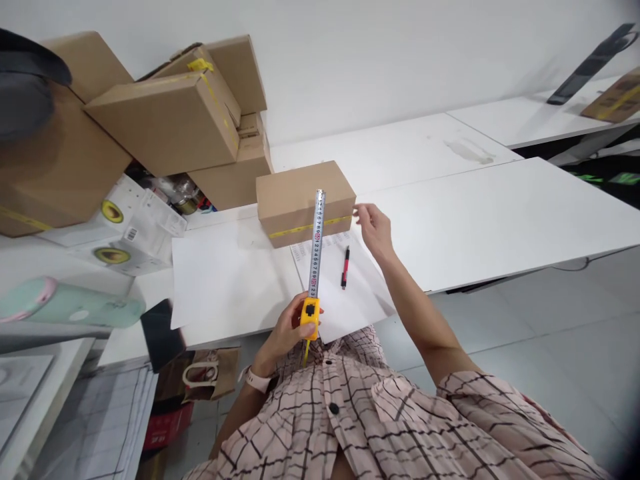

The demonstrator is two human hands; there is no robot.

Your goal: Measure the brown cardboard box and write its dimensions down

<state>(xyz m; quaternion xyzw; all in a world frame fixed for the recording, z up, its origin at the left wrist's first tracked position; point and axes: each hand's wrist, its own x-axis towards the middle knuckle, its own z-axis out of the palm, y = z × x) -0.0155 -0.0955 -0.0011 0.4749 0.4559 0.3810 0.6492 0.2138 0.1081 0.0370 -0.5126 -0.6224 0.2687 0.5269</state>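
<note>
My left hand [289,328] is closed around a yellow tape measure [311,311] at the table's front edge. Its metal blade [317,247] is pulled out and points away from me, with the tip in front of a closed cardboard box [305,190]. Yellow tape runs along the box's near side. At the box's right end is my right hand [376,230], fingers loosely bent and nothing held; whether the fingertips touch the box I cannot tell. Below the box lies a printed sheet of paper [333,310] with a red and black pen [345,268] on it.
Large cardboard boxes [165,120] are stacked at the left, beside white cartons with avocado pictures [120,230]. Blank paper [210,277], a dark phone [163,335] and a mint-green bottle [90,303] are nearer on the left. A dark bottle [590,63] stands far right on the white table [480,220].
</note>
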